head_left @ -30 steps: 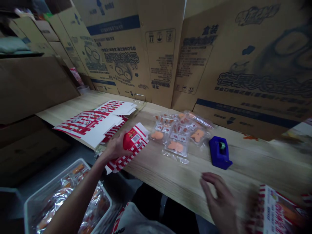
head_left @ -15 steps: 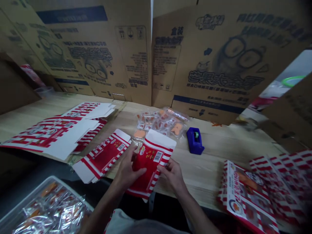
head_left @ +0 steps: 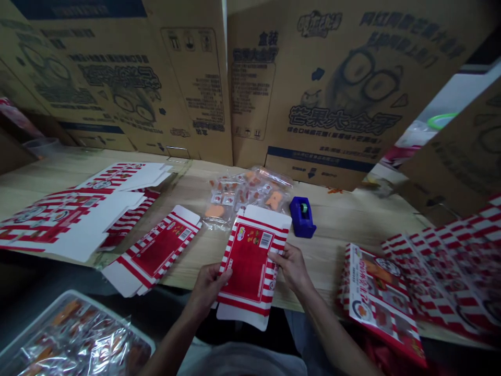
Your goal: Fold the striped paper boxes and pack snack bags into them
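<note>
You are gripping a flat red-striped carton (head_left: 250,263) by its edges in your left hand (head_left: 206,284) and right hand (head_left: 291,266) above the table (head_left: 344,224) edge, unopened, with candy packets (head_left: 245,196) lying unpacked beyond it

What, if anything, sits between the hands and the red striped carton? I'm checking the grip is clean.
Nothing visible. The left hand and right hand grip the flat carton directly by its side edges, above the table's near edge.
</note>
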`<state>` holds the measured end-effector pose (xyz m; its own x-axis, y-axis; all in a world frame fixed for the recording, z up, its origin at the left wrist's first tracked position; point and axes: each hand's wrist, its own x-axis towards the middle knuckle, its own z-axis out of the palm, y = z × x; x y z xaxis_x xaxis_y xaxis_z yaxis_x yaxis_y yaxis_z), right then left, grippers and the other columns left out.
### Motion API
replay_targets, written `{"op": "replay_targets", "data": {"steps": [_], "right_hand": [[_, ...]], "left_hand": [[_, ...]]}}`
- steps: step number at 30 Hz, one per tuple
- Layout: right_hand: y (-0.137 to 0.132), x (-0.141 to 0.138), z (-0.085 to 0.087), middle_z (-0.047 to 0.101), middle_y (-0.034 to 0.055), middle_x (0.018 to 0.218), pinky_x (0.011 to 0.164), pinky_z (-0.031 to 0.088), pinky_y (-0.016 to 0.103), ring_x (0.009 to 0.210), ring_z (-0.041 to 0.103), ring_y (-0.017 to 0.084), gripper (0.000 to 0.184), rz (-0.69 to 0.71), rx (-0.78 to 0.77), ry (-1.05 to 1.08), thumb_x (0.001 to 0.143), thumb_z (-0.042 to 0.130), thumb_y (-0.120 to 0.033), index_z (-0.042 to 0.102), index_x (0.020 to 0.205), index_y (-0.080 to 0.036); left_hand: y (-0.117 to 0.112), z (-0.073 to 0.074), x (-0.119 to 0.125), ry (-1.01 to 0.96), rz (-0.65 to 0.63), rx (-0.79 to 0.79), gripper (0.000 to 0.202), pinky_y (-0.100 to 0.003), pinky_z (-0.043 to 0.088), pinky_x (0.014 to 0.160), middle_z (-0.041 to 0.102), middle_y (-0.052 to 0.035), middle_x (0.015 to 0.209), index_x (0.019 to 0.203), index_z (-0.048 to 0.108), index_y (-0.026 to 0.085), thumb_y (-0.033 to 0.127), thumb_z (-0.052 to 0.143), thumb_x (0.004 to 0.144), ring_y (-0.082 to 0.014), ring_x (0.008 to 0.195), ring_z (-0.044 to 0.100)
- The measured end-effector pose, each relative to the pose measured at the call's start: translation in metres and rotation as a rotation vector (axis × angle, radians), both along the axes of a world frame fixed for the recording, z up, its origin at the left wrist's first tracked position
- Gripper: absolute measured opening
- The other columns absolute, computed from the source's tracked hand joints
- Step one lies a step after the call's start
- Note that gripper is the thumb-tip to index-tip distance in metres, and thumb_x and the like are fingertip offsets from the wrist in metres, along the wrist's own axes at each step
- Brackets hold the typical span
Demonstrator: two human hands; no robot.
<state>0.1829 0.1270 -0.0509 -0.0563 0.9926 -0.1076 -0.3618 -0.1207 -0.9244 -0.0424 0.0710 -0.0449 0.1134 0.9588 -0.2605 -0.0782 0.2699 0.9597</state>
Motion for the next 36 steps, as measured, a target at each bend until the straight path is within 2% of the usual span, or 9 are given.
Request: {"op": "replay_targets", "data": {"steps": [2, 5, 8, 10, 17, 23, 29, 33, 36], "right_hand": [[0.0, 0.003, -0.004, 0.074, 0.0063, 0.084, 0.066, 0.054, 0.033, 0.068, 0.067, 0.021, 0.033, 0.028, -0.03, -0.002, 0.058, 0.083, -0.028, 0.071, 0.086, -0.015], [-0.008, 0.004, -0.01, 0.074, 0.0059, 0.082, 0.065, 0.053, 0.031, 0.067, 0.067, 0.02, 0.034, 0.126, -0.082, 0.016, 0.06, 0.083, -0.028, 0.071, 0.088, -0.015], [-0.022, 0.002, -0.017, 0.073, 0.0058, 0.081, 0.069, 0.053, 0.031, 0.071, 0.068, 0.02, 0.032, 0.277, -0.113, 0.023, 0.062, 0.082, -0.029, 0.07, 0.088, -0.014], [-0.032, -0.001, -0.022, 0.073, 0.007, 0.085, 0.075, 0.054, 0.034, 0.077, 0.069, 0.021, 0.035, 0.358, -0.122, 0.032, 0.066, 0.079, -0.032, 0.068, 0.095, -0.014], [-0.031, 0.004, -0.027, 0.062, 0.008, 0.12, 0.081, 0.055, 0.035, 0.089, 0.068, 0.019, 0.068, 0.084, 0.057, -0.158, 0.069, 0.078, -0.031, 0.046, 0.129, -0.028], [-0.019, 0.007, -0.035, 0.068, 0.007, 0.103, 0.082, 0.052, 0.034, 0.089, 0.064, 0.02, 0.032, 0.074, 0.198, -0.436, 0.081, 0.065, -0.036, 0.068, 0.109, -0.022], [-0.005, 0.005, -0.035, 0.067, 0.0074, 0.096, 0.085, 0.049, 0.034, 0.093, 0.062, 0.022, 0.018, 0.026, 0.277, -0.455, 0.077, 0.067, -0.038, 0.072, 0.083, -0.021], [0.007, 0.008, -0.026, 0.064, 0.0, 0.08, 0.072, 0.05, 0.028, 0.074, 0.061, 0.016, 0.041, 0.135, 0.13, -0.285, 0.069, 0.075, -0.033, 0.062, 0.107, -0.025], [0.011, 0.012, -0.023, 0.064, 0.0013, 0.081, 0.072, 0.049, 0.027, 0.075, 0.06, 0.016, 0.029, 0.297, 0.107, -0.271, 0.071, 0.073, -0.035, 0.067, 0.095, -0.02]], "left_hand": [[-0.002, -0.003, -0.001, 0.022, -0.024, 0.01, 0.033, -0.027, 0.05, 0.056, 0.067, -0.0027, 0.062, 0.069, 0.069, 0.016, 0.048, 0.068, 0.073, -0.0202, 0.06, 0.064], [0.003, 0.001, -0.001, -0.027, -0.071, 0.085, 0.03, -0.031, 0.054, 0.074, 0.073, -0.0059, 0.089, 0.093, 0.07, 0.017, 0.041, 0.07, 0.074, -0.0241, 0.084, 0.068], [0.013, 0.004, 0.002, -0.13, 0.059, 0.184, 0.045, -0.036, 0.049, 0.094, 0.066, -0.009, 0.119, 0.118, 0.061, 0.02, 0.033, 0.07, 0.076, -0.0251, 0.11, 0.061], [0.018, 0.001, 0.004, -0.17, 0.145, 0.201, 0.052, -0.036, 0.049, 0.095, 0.065, -0.0099, 0.122, 0.123, 0.058, 0.019, 0.03, 0.071, 0.074, -0.0248, 0.112, 0.06], [0.014, -0.017, -0.001, -0.26, 0.101, 0.136, 0.069, -0.038, 0.051, 0.092, 0.058, -0.0112, 0.132, 0.135, 0.044, 0.021, 0.027, 0.073, 0.073, -0.0249, 0.11, 0.061], [0.017, -0.019, -0.009, -0.176, -0.036, 0.074, 0.046, -0.037, 0.053, 0.083, 0.066, -0.0095, 0.115, 0.114, 0.06, 0.02, 0.031, 0.074, 0.072, -0.0238, 0.094, 0.066], [0.041, -0.028, -0.004, -0.038, 0.173, 0.154, 0.021, -0.03, 0.048, 0.082, 0.07, -0.0067, 0.095, 0.066, 0.066, 0.014, 0.034, 0.071, 0.071, -0.0215, 0.093, 0.063], [0.055, -0.024, -0.002, -0.089, 0.169, 0.104, 0.025, -0.026, 0.048, 0.065, 0.066, -0.0001, 0.072, 0.085, 0.065, 0.016, 0.028, 0.073, 0.064, -0.0151, 0.068, 0.062], [0.058, -0.019, -0.007, -0.105, 0.022, 0.064, 0.035, -0.028, 0.05, 0.067, 0.07, -0.0041, 0.079, 0.097, 0.067, 0.014, 0.029, 0.072, 0.065, -0.0171, 0.07, 0.065]]}}
